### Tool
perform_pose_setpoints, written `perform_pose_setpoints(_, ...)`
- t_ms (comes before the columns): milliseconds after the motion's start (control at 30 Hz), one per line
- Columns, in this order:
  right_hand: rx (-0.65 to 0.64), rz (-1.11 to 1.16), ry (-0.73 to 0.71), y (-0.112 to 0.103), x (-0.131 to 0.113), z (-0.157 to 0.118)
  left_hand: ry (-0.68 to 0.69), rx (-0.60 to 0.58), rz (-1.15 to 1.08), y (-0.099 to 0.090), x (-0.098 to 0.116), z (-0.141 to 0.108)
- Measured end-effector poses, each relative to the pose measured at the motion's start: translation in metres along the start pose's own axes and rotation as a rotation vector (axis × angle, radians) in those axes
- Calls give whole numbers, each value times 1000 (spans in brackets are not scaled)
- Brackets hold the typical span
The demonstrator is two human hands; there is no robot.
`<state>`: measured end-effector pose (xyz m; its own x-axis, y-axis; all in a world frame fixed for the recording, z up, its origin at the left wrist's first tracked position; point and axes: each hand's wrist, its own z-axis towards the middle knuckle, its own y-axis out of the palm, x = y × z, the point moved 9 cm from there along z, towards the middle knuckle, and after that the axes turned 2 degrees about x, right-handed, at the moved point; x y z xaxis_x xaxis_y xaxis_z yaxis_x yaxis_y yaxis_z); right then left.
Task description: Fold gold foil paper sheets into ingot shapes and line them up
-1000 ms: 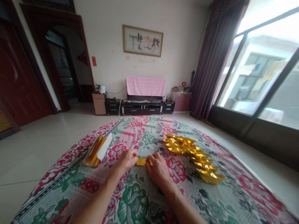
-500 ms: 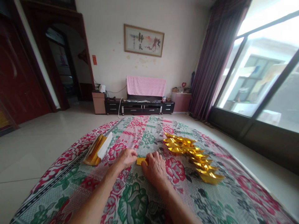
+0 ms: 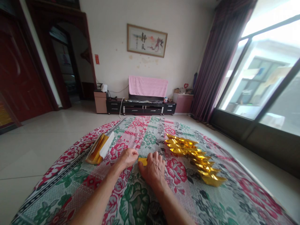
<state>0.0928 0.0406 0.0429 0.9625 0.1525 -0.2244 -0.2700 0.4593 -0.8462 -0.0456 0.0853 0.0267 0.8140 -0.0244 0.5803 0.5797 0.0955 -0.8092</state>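
A small folded piece of gold paper (image 3: 142, 161) lies on the flowered tablecloth between my hands, partly covered. My right hand (image 3: 154, 167) rests over its right part, with bent fingers on the far side and the thumb on the near left. My left hand (image 3: 128, 157) is closed in a pinch by the paper's left edge; whether anything is between its fingertips cannot be made out. To the right, several folded gold paper ingots (image 3: 198, 157) stand in a slanting row. On the left lies a stack of gold paper sheets (image 3: 97, 150), curled, with white backs showing.
The round table's flowered cloth (image 3: 134, 203) spreads beneath everything. Beyond it stand a low black TV cabinet (image 3: 142, 110) and a television under a pink cloth (image 3: 148, 86). A purple curtain (image 3: 208, 62) and a large window are on the right; dark red doors are on the left.
My right thumb has shifted left and up over the gold paper, and the right hand lies flatter. My left hand keeps its pinch. The view has turned slightly to the left.
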Motion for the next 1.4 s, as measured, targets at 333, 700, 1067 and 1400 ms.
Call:
perform_pose_setpoints(333,-18,-9,2,-1,-4,2,12,18,20,1,-2,2)
perform_pose_setpoints(700,-163,141,-101,3,14,6,27,31,-1,3,-2,2)
perform_pose_setpoints(1067,-60,113,-115,0,10,0,57,19,-5,2,1,-1)
perform_pose_setpoints(1400,-5,141,-130,-8,10,-1,162,-113,3,6,13,-11)
